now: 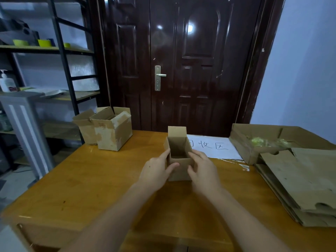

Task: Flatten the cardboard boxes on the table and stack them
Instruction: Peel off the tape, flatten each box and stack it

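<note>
Cardboard box (179, 157), small and open-topped, sat upright at the middle of the wooden table (91, 179), its far flap standing straight up. Both hands were on it! The left hand (156, 171) gripped the box's left wall, fingers (164, 155) laid along the side and thumb curled across the near face. The right hand (203, 170) clasped the right wall the same way, fingers curled round the corner. Behind it lay a white paper sign (214, 147) with handwritten characters. Over at the far left corner stood two more open boxes (109, 130), side by side and touching. On the right edge, a stack of flattened cardboard (300, 184) rested just in front of a large shallow box (254, 140).
</note>
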{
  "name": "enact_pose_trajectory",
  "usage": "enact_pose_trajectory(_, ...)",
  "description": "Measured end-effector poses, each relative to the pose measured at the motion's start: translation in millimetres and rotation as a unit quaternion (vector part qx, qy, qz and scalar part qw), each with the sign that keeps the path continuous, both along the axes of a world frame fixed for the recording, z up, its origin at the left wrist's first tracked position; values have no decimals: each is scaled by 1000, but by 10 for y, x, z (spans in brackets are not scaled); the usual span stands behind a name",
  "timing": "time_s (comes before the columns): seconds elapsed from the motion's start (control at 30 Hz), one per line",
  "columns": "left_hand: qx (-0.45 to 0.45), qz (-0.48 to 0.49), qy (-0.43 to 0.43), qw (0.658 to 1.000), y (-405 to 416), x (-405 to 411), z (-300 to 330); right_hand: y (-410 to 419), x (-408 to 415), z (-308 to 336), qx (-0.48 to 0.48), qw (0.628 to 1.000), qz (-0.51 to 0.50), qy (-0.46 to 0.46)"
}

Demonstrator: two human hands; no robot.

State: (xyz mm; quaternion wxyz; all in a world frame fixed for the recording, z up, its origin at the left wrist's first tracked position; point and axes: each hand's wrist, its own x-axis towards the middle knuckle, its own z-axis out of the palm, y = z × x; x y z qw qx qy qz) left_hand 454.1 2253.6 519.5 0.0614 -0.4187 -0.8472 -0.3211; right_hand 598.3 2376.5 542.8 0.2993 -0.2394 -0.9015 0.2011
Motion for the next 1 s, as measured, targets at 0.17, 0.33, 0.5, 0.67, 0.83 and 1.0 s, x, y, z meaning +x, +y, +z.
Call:
enact_pose_trajectory(0.17,-20,-27,68,997,-31,160,-13,79,49,131,-3,996,-9,-90)
enact_pose_trajectory(0.33,-1,-72,161,984,-90,283,-30,263,69,229,24,990,-11,-141)
enact_pose_trajectory(0.5,39,-121,222,967,-83,157,261,455,124,248,17,987,50,-153)
enact_pose_trajectory(0.67,-165,-99,188,963,103,-203,568,485,176,320,-40,982,113,-148)
enact_pose_trajectory(0.83,-199,-90,41,975,109,-335,421,524,166,284,-73,982,125,-121)
enact_pose_trajectory(1.0,-74,-84,-85,990,166,-168,267,498,100,107,-147,982,112,-49)
